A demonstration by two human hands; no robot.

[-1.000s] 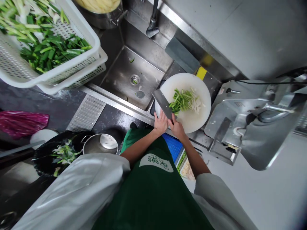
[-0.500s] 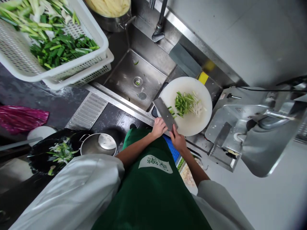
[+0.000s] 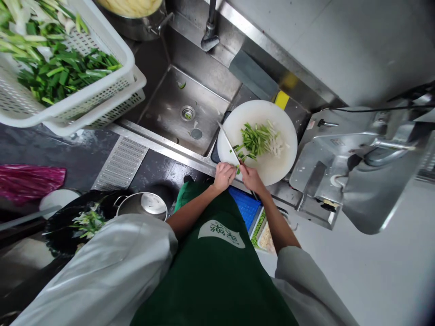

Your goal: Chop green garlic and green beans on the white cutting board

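Steel cleaver (image 3: 229,144) stands edge-on at the lower-left rim of the white cutting board (image 3: 272,170), with my right hand (image 3: 251,178) clamped on its handle. My left hand (image 3: 223,175) curls against the blade base; I cannot tell whether it grips anything. Chopping is the step in hand, I judge: the green stalks (image 3: 257,139) lie mid-board at frame centre, and the next stroke calls for moving my left hand clear of the edge.

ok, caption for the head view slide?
Left hand grips a cleaver at a round white board, right hand beside cut greens.

Commercial kitchen, steel sink (image 3: 176,106), slicing machine (image 3: 356,167), baskets of cut greens (image 3: 61,72)
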